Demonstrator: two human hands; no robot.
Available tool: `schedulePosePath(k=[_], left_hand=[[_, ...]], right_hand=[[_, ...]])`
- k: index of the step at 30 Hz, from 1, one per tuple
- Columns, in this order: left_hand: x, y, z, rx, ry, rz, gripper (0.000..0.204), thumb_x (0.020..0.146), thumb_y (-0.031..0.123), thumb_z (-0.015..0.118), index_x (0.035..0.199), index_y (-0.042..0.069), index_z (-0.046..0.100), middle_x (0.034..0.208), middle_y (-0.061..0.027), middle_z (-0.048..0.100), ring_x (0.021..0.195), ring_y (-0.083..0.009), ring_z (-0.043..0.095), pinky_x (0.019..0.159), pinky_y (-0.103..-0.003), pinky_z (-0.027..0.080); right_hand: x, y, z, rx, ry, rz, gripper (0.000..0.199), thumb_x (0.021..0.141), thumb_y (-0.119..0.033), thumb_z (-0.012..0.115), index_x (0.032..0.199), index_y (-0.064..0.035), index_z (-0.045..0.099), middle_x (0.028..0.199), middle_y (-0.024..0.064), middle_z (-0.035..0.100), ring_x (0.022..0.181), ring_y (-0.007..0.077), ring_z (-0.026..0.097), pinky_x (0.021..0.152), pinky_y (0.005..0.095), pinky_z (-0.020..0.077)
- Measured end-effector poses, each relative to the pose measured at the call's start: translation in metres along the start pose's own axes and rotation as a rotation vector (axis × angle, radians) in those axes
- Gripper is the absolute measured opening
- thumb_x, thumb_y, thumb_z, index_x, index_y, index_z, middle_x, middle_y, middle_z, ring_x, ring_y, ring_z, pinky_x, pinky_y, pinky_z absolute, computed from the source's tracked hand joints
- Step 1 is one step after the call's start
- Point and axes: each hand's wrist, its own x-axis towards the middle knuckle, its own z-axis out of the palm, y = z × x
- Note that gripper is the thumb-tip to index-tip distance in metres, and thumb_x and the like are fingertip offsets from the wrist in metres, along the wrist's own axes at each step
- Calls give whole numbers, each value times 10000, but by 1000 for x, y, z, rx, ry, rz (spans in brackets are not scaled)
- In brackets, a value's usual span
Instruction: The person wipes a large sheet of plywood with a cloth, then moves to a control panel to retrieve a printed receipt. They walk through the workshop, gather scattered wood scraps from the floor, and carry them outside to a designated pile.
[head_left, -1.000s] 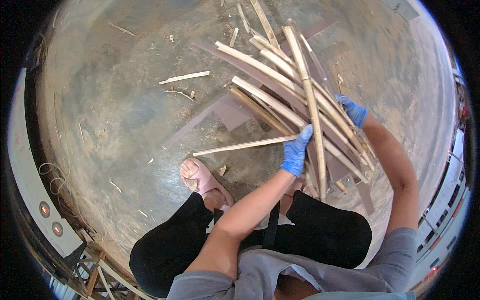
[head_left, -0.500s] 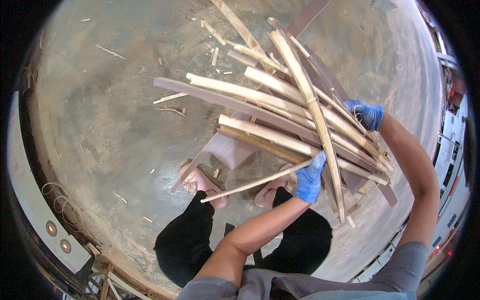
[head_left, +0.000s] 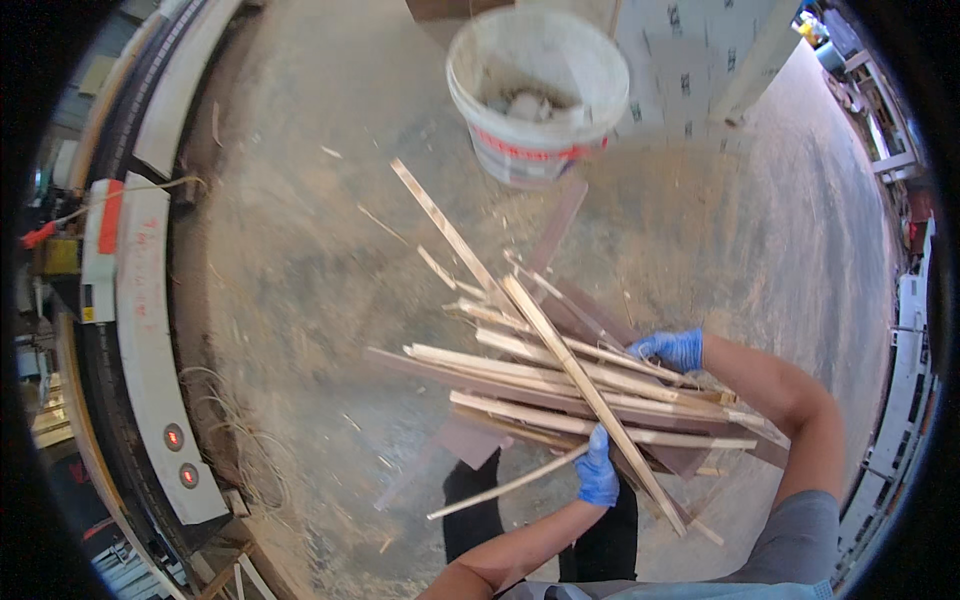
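A loose bundle of pale wooden strips point(head_left: 582, 378), with purplish-brown boards point(head_left: 558, 228) mixed in, is carried between my two hands in front of my legs. My left hand point(head_left: 598, 472), in a blue glove, grips the near side with the thumb up; a thin strip point(head_left: 505, 488) juts out from it to the left. On the far right side, my right hand point(head_left: 668, 348), also gloved in blue, is closed around the bundle's edge, its fingertips partly hidden by the wood. One long strip lies slantwise across the others.
A white bucket point(head_left: 480, 150) with pale lumps inside stands ahead on the floor. Beside it, at the top right, is a white printed panel point(head_left: 680, 60). A long machine with a white housing point(head_left: 145, 330) runs along the left, with tangled cord point(head_left: 255, 445) by it. Wood splinters litter the floor.
My view has tilted up and farther forward, bringing the bucket and panel into sight. The bundle sits lower in the picture, still held by both hands; my feet are now hidden.
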Motion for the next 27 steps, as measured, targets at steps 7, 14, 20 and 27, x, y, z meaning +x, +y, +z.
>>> schedulePosePath(k=[7,14,20,27], left_hand=[[-21,34,1,226,-74,-18,616,831,324,683,1300,17,429,1242,-83,489,1089,-172,477,969,-316,386],[-49,99,17,483,-372,-90,568,825,352,685,1252,23,506,1223,-75,513,1053,-154,497,917,-299,426],[-31,141,29,712,-546,-374,702,756,530,680,1260,81,489,1145,-90,563,985,-233,563,849,-396,506],[-35,87,68,757,-650,-530,627,727,404,761,1203,63,537,1092,-81,601,948,-200,585,816,-352,510]], right_hand=[[2,28,0,86,-83,-97,461,812,-370,636,1172,-85,589,1101,100,631,946,174,615,824,338,514],[-61,75,55,195,210,-462,452,782,-436,636,1076,-92,636,998,84,668,809,157,643,698,326,539],[-53,132,80,460,410,-582,491,747,-468,649,1048,-81,642,981,109,671,819,178,651,723,339,544],[-77,203,47,753,534,-691,391,744,-323,670,1031,-59,649,971,124,669,808,199,660,706,356,569]])
